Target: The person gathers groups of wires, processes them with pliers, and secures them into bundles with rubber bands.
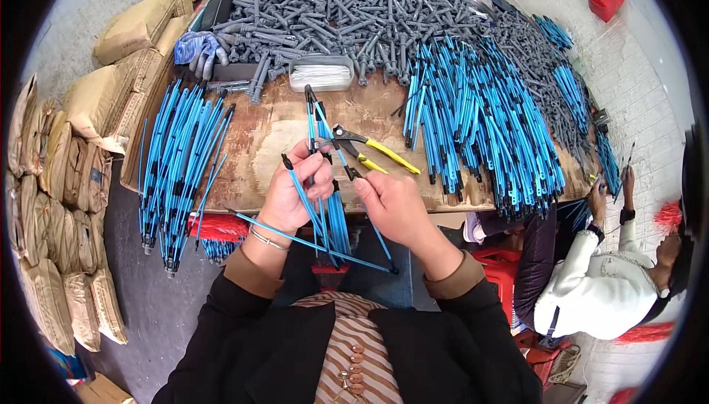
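Note:
Over the table's near edge, my left hand (301, 190) is closed around several thin blue rods with black end fittings. One blue rod (325, 243) slants down from below that hand toward the right. My right hand (395, 206) pinches a black fitting (351, 173) on another blue rod between thumb and fingers. Beyond my hands, pliers with yellow handles (390, 154) lie on the wooden table (260, 134), their jaws beside my left fingers. A bundle of blue rods (337, 223) hangs below and between my hands; how it is supported is hidden.
Grey plastic plugs (347, 5) are heaped at the back, near a clear tray (321, 74) and a blue glove (199, 51). Bundles of blue rods lie left (177, 171) and right (480, 120). Brown sacks (111, 101) line the left; a co-worker (598, 286) sits right.

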`<state>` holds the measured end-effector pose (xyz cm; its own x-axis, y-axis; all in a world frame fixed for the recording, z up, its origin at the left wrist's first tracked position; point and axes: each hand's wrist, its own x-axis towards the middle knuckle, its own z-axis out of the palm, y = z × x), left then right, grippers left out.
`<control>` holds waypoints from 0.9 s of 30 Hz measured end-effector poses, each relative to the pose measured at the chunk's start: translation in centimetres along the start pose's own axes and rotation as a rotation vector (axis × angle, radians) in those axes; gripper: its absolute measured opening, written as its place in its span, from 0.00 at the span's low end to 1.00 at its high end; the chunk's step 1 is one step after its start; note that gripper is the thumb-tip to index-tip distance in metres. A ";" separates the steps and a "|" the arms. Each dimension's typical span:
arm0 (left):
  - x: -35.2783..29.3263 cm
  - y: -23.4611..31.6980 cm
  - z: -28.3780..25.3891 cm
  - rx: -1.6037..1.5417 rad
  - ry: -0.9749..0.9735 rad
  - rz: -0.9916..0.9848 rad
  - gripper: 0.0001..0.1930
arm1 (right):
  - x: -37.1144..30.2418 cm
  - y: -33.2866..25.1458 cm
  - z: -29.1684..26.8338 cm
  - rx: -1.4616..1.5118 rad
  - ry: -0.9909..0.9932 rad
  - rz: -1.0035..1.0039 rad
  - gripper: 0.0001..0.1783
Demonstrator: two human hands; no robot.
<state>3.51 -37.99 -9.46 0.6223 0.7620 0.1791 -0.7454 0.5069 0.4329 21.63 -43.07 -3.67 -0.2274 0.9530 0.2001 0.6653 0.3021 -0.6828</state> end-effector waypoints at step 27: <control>-2.7 2.3 2.3 0.078 -0.147 -0.047 0.08 | 19.8 12.9 -5.3 -0.791 0.173 0.480 0.14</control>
<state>0.64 -39.80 -6.95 0.6888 0.6679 0.2818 -0.6972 0.5039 0.5099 29.54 -20.20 -4.81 0.2630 0.9503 0.1664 0.9647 -0.2571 -0.0563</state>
